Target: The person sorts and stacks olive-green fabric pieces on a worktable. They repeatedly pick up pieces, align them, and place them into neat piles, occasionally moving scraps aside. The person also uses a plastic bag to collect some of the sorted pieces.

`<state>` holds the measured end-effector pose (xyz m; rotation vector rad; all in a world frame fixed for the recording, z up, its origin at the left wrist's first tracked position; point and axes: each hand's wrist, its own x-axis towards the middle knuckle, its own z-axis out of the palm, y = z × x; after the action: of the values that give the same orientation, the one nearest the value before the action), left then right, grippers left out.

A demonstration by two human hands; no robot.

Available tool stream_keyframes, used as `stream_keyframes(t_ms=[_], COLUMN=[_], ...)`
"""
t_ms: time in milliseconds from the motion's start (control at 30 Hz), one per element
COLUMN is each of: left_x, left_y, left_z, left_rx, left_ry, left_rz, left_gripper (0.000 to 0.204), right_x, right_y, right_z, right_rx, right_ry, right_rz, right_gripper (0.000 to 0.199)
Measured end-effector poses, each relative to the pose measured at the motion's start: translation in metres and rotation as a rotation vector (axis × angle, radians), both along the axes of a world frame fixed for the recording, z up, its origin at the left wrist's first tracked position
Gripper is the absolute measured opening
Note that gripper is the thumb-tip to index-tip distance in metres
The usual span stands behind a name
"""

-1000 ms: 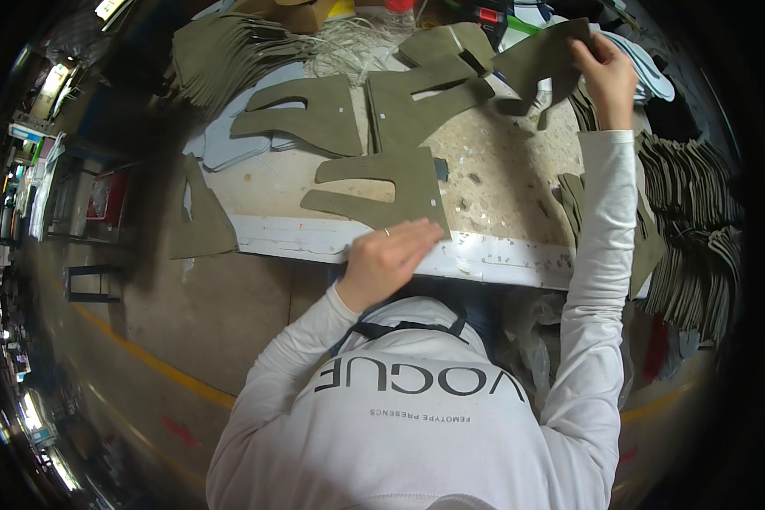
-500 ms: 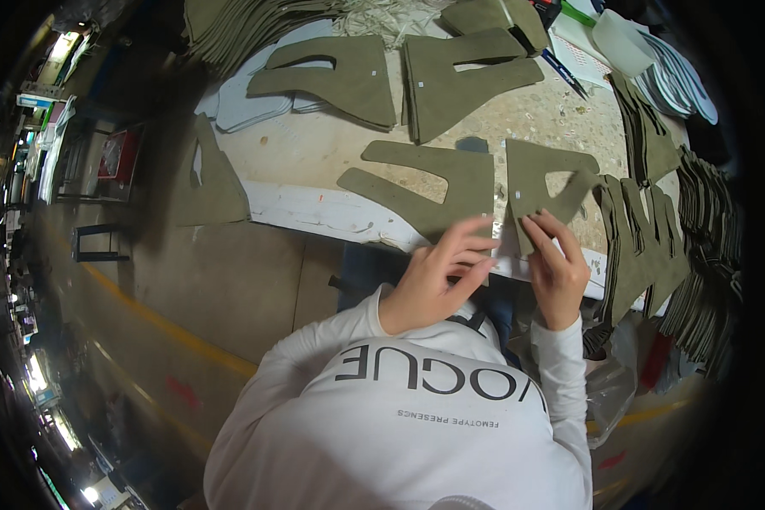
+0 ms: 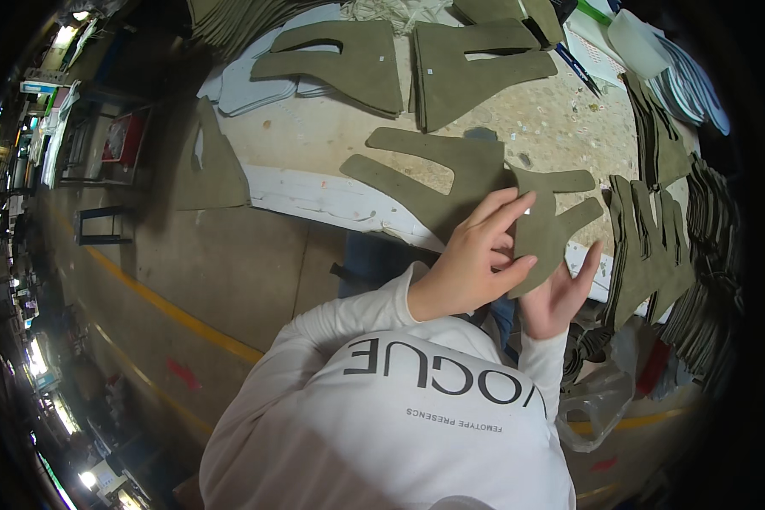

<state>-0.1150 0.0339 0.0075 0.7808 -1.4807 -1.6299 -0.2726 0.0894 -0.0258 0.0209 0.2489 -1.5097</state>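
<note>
A forked olive suede-like cut piece [image 3: 537, 242] with a small white tag is lifted off the table's front edge, slightly tilted. My left hand [image 3: 476, 255] grips its left edge, index finger near the tag and thumb lower down on the piece. From below, my right hand [image 3: 554, 297] supports it, palm up; the thumb stands away from the piece and the other fingers are hidden beneath it. Just left of both hands, a matching forked piece [image 3: 476, 161] lies flat on the table, its right corner partly covered by my left hand.
Two stacks of similar pieces, a left stack [image 3: 370, 68] and a right stack [image 3: 450, 85], lie farther back. More pieces [image 3: 633, 246] hang over the right edge, and one [image 3: 212, 161] at the left corner. A blue pen-like tool [image 3: 578, 68] and a white roll [image 3: 633, 47] sit at the back right.
The right-hand forked piece has been lifted off the table and turned. My left hand has moved right onto it, and my right hand has gone from its top to underneath.
</note>
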Motion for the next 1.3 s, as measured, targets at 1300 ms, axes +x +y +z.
stream_keyframes(t_ms=[1300], left_x=[0.110], left_y=[-0.112], left_z=[-0.023], left_rx=[-0.347], left_ry=[-0.815], left_rz=[0.297], left_gripper=[0.039], right_x=[-0.004], right_y=[-0.020], right_z=[0.013], right_rx=[-0.297], right_ry=[2.618], right_rz=[0.032], right_gripper=[0.059])
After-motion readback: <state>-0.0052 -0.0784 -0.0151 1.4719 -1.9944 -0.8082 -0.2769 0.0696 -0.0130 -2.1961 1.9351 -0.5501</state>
